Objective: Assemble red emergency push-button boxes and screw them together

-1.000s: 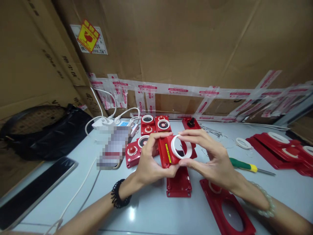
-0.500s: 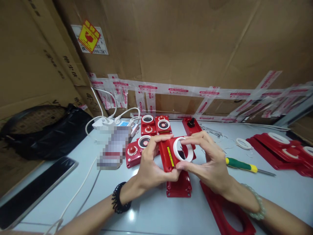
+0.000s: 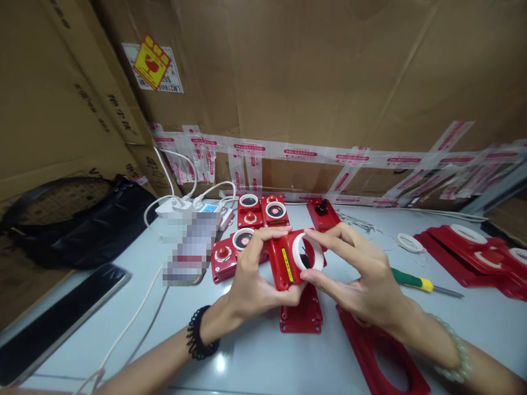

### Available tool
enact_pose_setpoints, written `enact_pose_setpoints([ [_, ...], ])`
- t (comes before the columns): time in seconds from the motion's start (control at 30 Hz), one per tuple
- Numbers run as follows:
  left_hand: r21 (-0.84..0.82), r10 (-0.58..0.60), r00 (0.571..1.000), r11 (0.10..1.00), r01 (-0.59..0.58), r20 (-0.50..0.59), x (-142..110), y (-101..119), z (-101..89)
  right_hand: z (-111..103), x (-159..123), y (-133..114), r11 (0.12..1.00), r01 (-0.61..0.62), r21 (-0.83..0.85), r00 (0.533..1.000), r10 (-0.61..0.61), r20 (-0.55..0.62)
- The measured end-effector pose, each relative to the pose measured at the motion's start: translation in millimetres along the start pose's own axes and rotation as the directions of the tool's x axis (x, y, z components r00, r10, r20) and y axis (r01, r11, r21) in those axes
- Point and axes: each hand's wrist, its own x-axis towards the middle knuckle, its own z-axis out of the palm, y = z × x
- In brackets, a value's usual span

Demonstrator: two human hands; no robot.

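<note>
Both my hands hold a red plastic housing with a yellow label, lifted above the table's middle. My left hand grips its left side, thumb underneath and fingers over the top. My right hand pinches a white ring seated in the housing's round opening, with thumb and fingers on the ring's rim. A red base plate lies on the table directly below.
Several red button boxes stand behind my hands. A green-yellow screwdriver lies to the right, with red covers beyond and a red frame in front. A black bag, white power strip and dark tablet sit left. Cardboard walls surround.
The housing has dropped slightly and tilted, and my right hand's fingers have shifted around the white ring, pressing it closer into the opening. My left hand kept its grip.
</note>
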Motion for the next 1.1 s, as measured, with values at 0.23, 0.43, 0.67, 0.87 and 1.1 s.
enact_pose_setpoints([
  [0.23, 0.128, 0.18, 0.983, 0.974, -0.185, 0.045, 2, 4, 0.6, 7, -5, -4, 0.98, -0.037, -0.196, 0.998, 0.026, -0.06],
  [0.43, 0.087, 0.13, 0.99, 0.987, -0.134, 0.05, 2, 4, -0.3, -2, -3, -5, 0.965, -0.015, -0.261, 1.0, 0.01, -0.022],
  [0.67, -0.001, 0.046, 0.999, 0.999, -0.046, 0.013, 3, 2, -5.3, -19, 2, -8, 0.995, 0.089, -0.049, 0.985, -0.08, 0.155],
  [0.87, 0.1, 0.138, 0.99, 0.985, -0.14, 0.023, 5, 5, -3.2, -5, -3, -8, 0.978, 0.073, -0.196, 0.997, -0.069, 0.026],
  [1.1, 0.113, 0.167, 0.983, 0.978, -0.175, 0.08, 5, 5, -1.9, 1, -3, -5, 0.96, -0.02, -0.278, 1.0, 0.021, 0.0],
])
